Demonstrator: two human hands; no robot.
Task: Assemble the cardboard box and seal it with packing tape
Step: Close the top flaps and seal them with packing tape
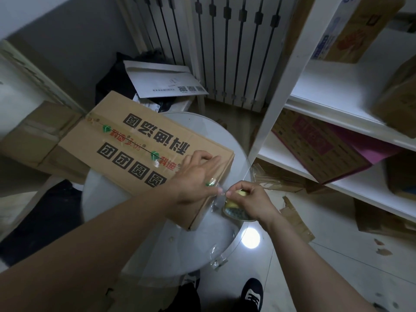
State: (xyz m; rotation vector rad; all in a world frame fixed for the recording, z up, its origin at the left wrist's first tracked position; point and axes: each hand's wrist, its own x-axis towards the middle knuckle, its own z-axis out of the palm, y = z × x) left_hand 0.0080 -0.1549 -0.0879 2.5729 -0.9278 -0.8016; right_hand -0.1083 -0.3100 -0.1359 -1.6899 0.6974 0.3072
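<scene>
A closed brown cardboard box (139, 140) with black characters lies on a round glass table (162, 239). Clear printed tape (132, 140) runs along its top seam to the near right corner. My left hand (195, 179) presses on that corner, fingers bent over the tape at the edge. Just to its right, my right hand (249, 201) grips the tape roll (234, 212), thumb and forefinger pinching the tape where it leaves the box. The roll is mostly hidden under the hand.
A white shelf unit (333, 104) with cardboard boxes (319, 145) stands close on the right. Flattened cardboard (36, 136) lies at left, scraps (295, 219) on the floor at right. A white envelope (164, 79) and a radiator (225, 41) are behind. My shoe (252, 293) is below the table.
</scene>
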